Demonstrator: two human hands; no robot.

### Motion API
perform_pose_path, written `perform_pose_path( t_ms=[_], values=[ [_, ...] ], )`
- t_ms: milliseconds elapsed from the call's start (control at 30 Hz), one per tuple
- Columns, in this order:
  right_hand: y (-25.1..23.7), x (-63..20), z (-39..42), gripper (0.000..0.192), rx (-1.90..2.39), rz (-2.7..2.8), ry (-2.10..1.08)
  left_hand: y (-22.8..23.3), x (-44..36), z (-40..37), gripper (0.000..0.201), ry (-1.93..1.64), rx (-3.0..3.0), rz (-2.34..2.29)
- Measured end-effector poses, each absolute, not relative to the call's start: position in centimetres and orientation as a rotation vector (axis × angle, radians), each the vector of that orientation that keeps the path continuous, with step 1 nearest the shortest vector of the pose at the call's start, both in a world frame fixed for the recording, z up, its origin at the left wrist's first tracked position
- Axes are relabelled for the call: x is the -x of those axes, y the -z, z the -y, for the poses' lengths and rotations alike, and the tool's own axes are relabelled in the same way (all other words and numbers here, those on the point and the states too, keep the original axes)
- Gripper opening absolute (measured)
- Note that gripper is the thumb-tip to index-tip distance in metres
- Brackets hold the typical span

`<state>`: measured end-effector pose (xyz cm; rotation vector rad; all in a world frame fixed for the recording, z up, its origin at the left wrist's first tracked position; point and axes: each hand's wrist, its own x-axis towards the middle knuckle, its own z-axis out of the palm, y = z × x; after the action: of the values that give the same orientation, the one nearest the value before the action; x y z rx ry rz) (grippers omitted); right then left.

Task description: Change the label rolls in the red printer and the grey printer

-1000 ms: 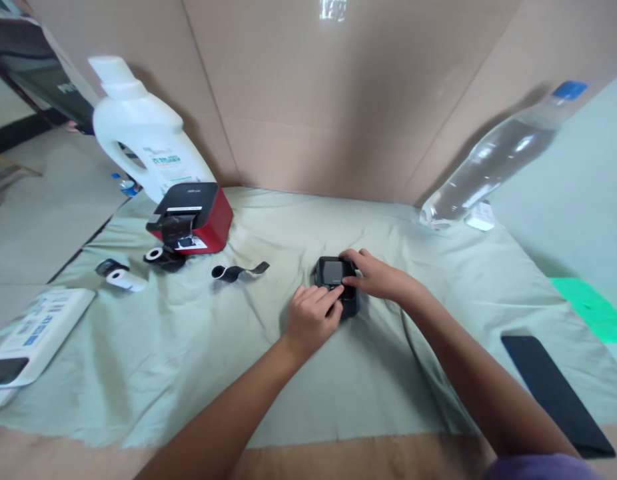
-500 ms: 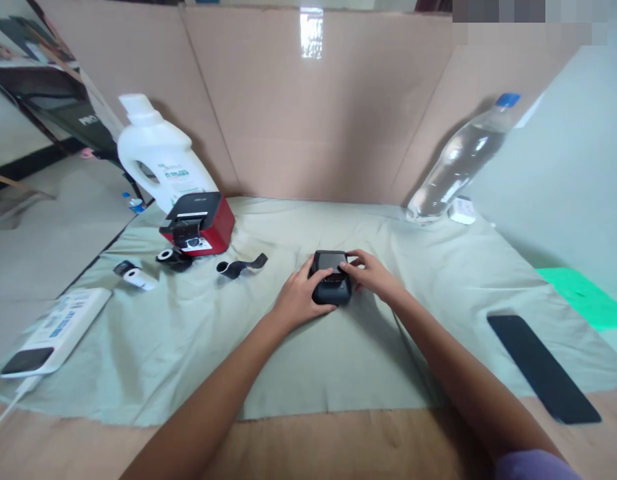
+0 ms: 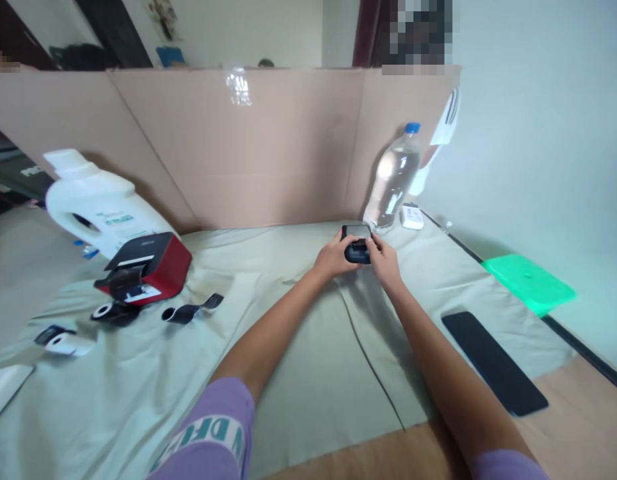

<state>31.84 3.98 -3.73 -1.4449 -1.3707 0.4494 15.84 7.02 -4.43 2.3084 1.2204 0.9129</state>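
Between my two hands is a small black portable printer (image 3: pixel 357 253) with a grey panel on its upper face. My left hand (image 3: pixel 333 259) wraps its left side, thumb across the front. My right hand (image 3: pixel 385 262) grips the right side, its thumb on the near right edge. The fingers behind the printer are mostly hidden. Just beyond it stands a clear bottle with a blue cap (image 3: pixel 394 175), leaning slightly on the cardboard.
Left on the green cloth (image 3: pixel 288 373) are a red-black printer (image 3: pixel 166 267), a white jug (image 3: pixel 111 203), paper rolls (image 3: pixel 71 343) and a curled black strip (image 3: pixel 191 311). A dark phone (image 3: pixel 493 363) lies right; cardboard (image 3: pixel 268 153) walls the back.
Both hands have carried the black portable printer away from me, towards the back near the bottle. My right hand now grips its side more fully. The view has turned right.
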Motion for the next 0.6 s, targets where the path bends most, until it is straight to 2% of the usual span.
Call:
perform_pose_path(
  t_ms=[200,400,500,600],
  values=[
    [8.0,-34.6,-5.6,0.062,1.441,1.327,-0.469,6.8,-18.5,-9.6,0.078,-0.844,-2.325,-1.16],
    [10.0,-35.6,-6.1,0.055,1.436,1.316,-0.45,6.5,-17.8,-7.2,0.076,-0.752,-2.407,-1.283],
    [9.0,-35.0,-5.1,0.048,1.455,1.411,-0.161,5.2,-15.0,-4.6,0.063,-0.855,-2.48,-1.286],
    [6.7,-32.8,-3.2,0.039,1.433,1.664,0.205,1.9,-8.7,-2.3,0.04,-1.044,-2.455,-1.371]
  ],
)
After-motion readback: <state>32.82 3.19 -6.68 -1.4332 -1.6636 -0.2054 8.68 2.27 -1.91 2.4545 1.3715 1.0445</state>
